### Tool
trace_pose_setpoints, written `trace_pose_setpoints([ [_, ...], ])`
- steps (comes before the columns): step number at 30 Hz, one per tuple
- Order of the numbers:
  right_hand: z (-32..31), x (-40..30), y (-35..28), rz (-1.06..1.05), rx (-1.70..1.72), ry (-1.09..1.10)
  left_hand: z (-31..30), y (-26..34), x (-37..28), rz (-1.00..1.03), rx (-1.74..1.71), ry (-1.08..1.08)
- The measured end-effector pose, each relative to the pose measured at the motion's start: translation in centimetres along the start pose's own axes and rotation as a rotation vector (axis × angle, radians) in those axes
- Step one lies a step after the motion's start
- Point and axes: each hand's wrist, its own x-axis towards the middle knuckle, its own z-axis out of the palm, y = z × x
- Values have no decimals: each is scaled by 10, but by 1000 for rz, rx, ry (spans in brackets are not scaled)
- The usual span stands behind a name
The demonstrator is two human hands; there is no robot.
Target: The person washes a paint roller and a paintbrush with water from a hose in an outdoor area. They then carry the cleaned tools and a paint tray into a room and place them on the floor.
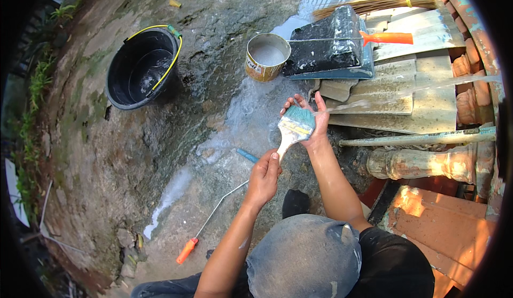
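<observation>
My left hand [265, 176] grips the pale handle of a wide paintbrush [295, 126] with teal bristles. Behind those bristles my right hand [318, 117] is cupped, palm up and fingers apart, touching them. A thin water stream [417, 88] comes in from the right and strikes the right hand and bristles. Cloudy runoff [248, 113] spreads over the ground below. Beyond the hands stands a paint can [262, 71] with whitish liquid inside. A paint roller [187, 251] with an orange handle lies below my left hand, partly hidden by it; a blue cylinder [246, 155] shows nearby.
A black bucket [116, 91] holding some water stands at left. Beside the can are a paint-stained black tray [308, 49] and another orange-handled tool [388, 38]. Roof sheets [433, 89], a stick broom [376, 5], a pole [417, 138] and a baluster [425, 162] lie at right.
</observation>
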Motion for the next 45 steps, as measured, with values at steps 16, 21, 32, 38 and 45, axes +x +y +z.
trace_pose_setpoints([
  [16, 13, -30, 42, -236, -381, 155, 37, 8, 14, 142, 18, 84],
  [21, 15, -34, 19, -273, -595, 12, 40, 44, 15, 70, 95, -16],
  [32, 0, -28, 1, -127, -836, 148, 57, 22, 13, 40, -52, -49],
  [38, -6, -26, 11, -128, -731, 24, 47, 24, 19, 55, -115, -27],
  [45, -4, -23, -10, -160, -694, 272, 47, 20, 18, 52, -40, -101],
])
